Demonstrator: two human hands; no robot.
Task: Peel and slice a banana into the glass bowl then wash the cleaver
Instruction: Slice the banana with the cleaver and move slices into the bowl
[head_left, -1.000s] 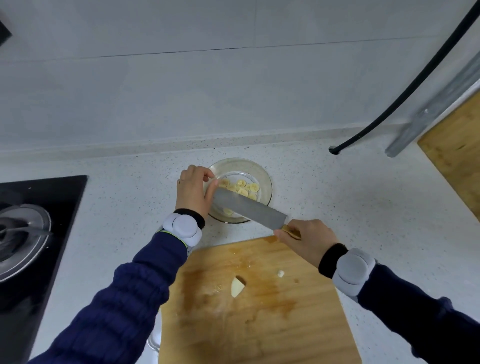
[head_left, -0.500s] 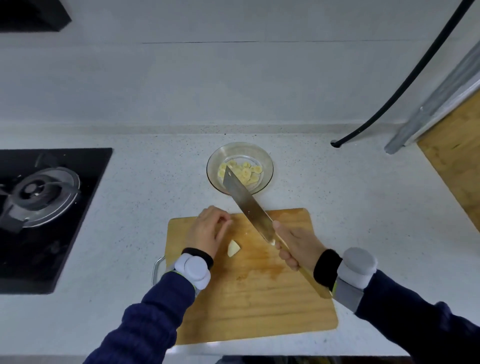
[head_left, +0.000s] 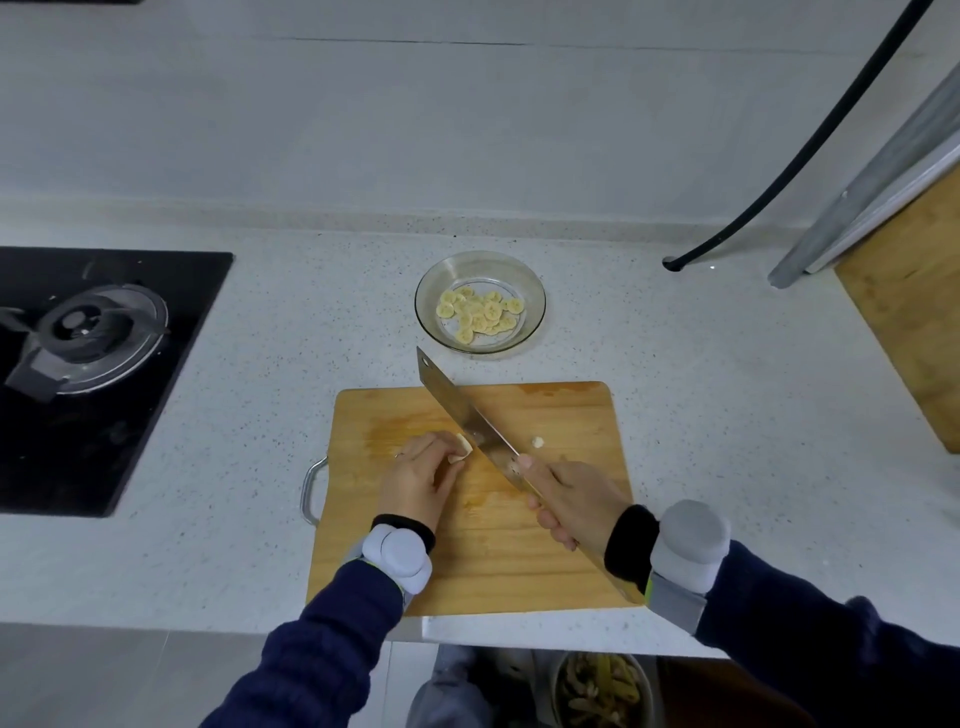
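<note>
The left hand (head_left: 420, 480) pinches a banana piece (head_left: 462, 448) in its fingers on the cutting board (head_left: 550, 525), centre frame. The right hand (head_left: 577, 503) has its fingers clenched round the cleaver (head_left: 460, 408), blade just beside the piece.

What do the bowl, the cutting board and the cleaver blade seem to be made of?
The bowl looks like clear glass; the counter shows through. The cutting board is wood, perhaps bamboo: visible grain, matte, stained. The cleaver blade is shiny grey metal, probably steel.

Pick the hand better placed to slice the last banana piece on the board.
Right. The right hand grips the cleaver by its handle, blade angled beside the banana piece. The left hand pinches that piece down on the cutting board, so it steadies rather than cuts.
</note>
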